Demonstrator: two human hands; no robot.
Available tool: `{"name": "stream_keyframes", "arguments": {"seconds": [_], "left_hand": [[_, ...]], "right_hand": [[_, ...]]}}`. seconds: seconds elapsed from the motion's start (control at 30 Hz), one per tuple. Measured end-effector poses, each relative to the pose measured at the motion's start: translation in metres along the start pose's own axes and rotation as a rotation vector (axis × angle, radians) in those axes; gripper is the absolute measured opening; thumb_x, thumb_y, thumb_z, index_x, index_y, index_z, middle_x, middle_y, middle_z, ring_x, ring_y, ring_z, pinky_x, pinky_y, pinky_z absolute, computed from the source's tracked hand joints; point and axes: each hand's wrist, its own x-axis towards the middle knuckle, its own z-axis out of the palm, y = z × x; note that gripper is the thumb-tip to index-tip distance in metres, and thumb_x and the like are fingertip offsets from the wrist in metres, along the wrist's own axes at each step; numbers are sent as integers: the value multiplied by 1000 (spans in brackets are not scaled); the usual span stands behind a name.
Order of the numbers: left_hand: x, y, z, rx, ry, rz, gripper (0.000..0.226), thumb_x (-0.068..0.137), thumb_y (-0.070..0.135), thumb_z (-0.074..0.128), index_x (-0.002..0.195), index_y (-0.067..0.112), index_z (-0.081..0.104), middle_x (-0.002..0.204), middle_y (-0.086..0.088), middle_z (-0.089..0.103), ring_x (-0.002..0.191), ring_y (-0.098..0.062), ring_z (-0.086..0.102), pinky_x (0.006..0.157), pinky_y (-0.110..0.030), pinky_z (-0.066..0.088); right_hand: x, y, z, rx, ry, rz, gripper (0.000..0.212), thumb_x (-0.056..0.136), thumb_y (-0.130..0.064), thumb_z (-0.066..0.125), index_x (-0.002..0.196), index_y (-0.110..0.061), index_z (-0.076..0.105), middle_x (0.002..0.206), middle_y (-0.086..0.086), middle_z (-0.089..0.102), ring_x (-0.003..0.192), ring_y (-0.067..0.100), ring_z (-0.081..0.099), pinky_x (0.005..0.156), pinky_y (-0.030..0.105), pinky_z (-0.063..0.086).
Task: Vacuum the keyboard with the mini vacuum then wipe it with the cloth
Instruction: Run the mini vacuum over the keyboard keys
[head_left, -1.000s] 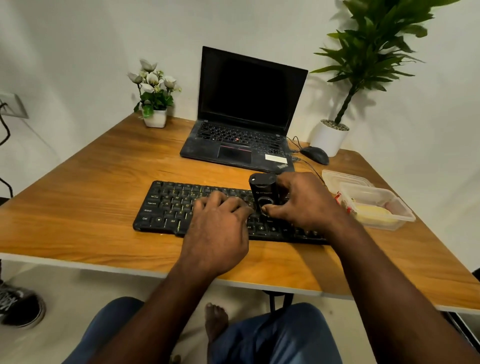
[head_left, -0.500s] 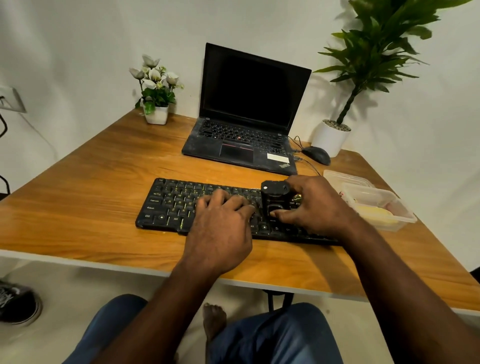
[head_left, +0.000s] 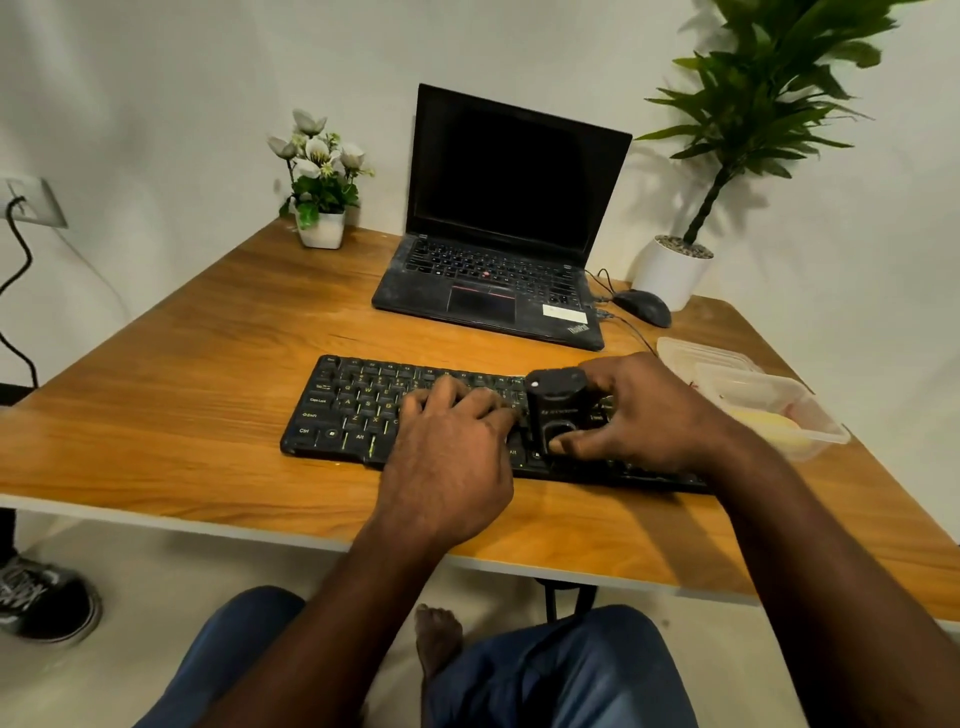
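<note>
- Your right hand is wrapped round the mini vacuum, with the thumb on its near face. The mini vacuum stands upright on the keys.
- Your left hand rests on the keyboard just left of the mini vacuum, fingers relaxed and holding nothing.
- The keyboard lies under both hands.
- A clear container holding something yellow sits just right of your right hand.
- The laptop stands open beyond both hands.
</note>
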Motion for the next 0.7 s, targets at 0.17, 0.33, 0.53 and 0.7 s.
{"name": "stream_keyframes", "arguments": {"seconds": [0.17,0.33,0.53,0.7], "left_hand": [[1,-1,0,-5,-1,1,43,100,36,42,139,34,59,141,14,57,128,-17,39,108,-45,34],[1,-1,0,-7,10,7,44,98,34,39,136,31,62,139,13,59,125,-18,41,105,-45,35],[-1,-1,-2,-6,-1,2,48,96,34,34,135,30,62,137,12,60,125,-19,41,104,-45,35],[0,-1,-3,-22,-10,-9,42,100,34,44,138,29,61,144,13,55,130,-17,37,109,-43,31]], "right_hand": [[-3,0,-9,-27,50,-19,38,74,-29,92,106,-34,72,97,-16,74,93,1,69,78,26,57],[-5,1,-5,89,-88,-28,45,75,-27,91,116,-26,73,103,-13,76,95,0,70,83,24,58],[6,-12,12,18,129,-34,43,75,-26,90,115,-26,72,102,-12,73,94,2,69,82,30,60],[-7,-6,9,9,-36,-75,45,72,-39,91,111,-26,74,101,-13,73,94,3,68,80,32,59]]}}
